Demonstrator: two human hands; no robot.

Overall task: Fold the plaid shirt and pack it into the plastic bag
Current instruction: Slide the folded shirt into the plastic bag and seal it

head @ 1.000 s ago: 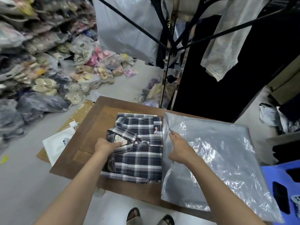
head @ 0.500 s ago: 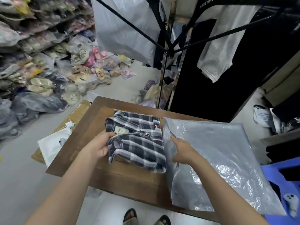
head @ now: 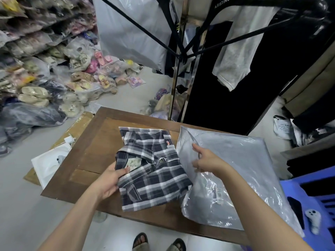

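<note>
Already folded into a loose packet, the plaid shirt (head: 154,171) lies on the middle of the table (head: 94,142). Its near-left edge by the collar is gripped by the left hand (head: 108,182), thumb on top and fingers curled beneath. The plastic bag (head: 244,169) is spread over the table's right part and overhangs its near edge. The right hand (head: 206,160) is placed at the bag's left edge with the forefinger stretched out; whether film is pinched cannot be told.

Several slips are to be feared. Since the packet is held at one edge only, the folds could be shaken loose when it is lifted. If the bag's mouth is not held wide, the cloth could be caught on the film and bunched. Being slick and overhanging, the bag could be pushed off the table.

The shirt is wholly outside the bag, which lies flat; anything else in it cannot be made out.
</note>
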